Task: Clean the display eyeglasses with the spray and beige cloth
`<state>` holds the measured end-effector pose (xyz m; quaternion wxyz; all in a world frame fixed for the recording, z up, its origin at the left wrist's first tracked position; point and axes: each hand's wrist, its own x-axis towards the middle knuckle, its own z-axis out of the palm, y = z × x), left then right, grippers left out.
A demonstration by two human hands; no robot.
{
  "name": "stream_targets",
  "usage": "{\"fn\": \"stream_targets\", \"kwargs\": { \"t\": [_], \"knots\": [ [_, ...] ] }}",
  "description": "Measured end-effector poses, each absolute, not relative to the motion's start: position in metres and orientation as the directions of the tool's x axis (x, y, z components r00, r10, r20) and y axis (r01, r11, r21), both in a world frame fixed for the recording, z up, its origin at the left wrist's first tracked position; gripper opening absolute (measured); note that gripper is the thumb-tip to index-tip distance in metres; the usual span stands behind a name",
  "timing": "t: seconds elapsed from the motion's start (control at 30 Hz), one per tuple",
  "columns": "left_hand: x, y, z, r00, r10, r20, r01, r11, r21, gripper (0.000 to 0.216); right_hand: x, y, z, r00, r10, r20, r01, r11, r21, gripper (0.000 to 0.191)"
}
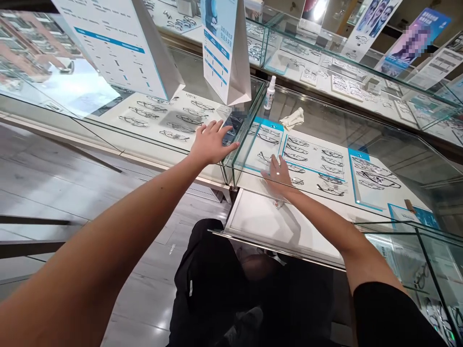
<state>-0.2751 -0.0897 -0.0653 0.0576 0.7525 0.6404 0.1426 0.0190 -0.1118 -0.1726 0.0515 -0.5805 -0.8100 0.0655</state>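
My left hand (212, 143) rests on the glass top of the display counter (181, 156), fingers spread, holding nothing. Behind the glass of the adjoining case, my right hand (278, 173) reaches in with its fingers stretched forward. Close by its fingertips lies a pair of eyeglasses (265, 157) on a white and blue display board (253, 154); whether they touch cannot be made out. More eyeglasses (296, 156) lie in rows just right of that hand. Below my right forearm, a white drawer or panel (264, 217) is pulled out toward me.
Two folded standing cards (217, 58) stand on the left counter. A white spray bottle (269, 94) and a crumpled cloth (292, 118) sit on the right glass top. Glass shelves with more eyeglasses (347, 84) run along the back. Chair or table legs (32, 248) show at left.
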Motion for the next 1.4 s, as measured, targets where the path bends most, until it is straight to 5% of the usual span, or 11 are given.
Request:
{"fn": "stream_targets", "kwargs": {
  "t": [0.97, 1.13, 1.4],
  "knots": [
    [-0.278, -0.090, -0.067, 0.135, 0.979, 0.151, 0.936, -0.176, 0.305, 0.078, 0.002, 0.008, -0.208, -0.408, 0.912, -0.054, 0.893, 0.386, -0.232, 0.088],
    [-0.278, -0.090, -0.066, 0.139, 0.978, 0.158, 0.935, -0.182, 0.304, 0.077, -0.005, -0.012, -0.191, -0.376, 0.924, -0.073, 0.912, 0.355, -0.204, 0.073],
    [-0.278, -0.089, -0.067, 0.144, 0.976, 0.164, 0.937, -0.188, 0.293, 0.080, -0.014, -0.110, -0.136, -0.568, 0.809, -0.154, 0.821, 0.543, -0.176, 0.029]
  ]
}}
